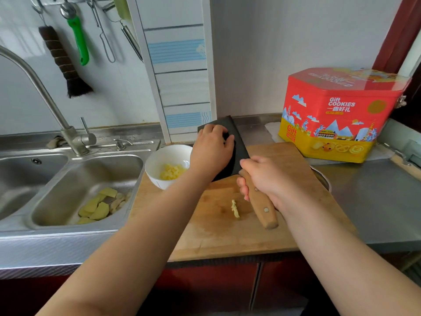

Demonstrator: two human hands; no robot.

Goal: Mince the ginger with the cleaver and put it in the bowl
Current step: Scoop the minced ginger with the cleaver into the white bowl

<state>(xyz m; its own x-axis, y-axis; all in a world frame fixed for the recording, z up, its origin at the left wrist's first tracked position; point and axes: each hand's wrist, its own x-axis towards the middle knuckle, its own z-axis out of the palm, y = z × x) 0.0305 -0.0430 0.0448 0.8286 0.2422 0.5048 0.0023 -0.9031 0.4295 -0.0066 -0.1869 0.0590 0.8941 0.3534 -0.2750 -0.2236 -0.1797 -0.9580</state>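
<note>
Scraping cleaver [237, 142] beside bowl [155, 160]

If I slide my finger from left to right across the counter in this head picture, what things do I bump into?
Tap → sink with peelings → white bowl of minced ginger → cutting board → cookie tin.
</note>
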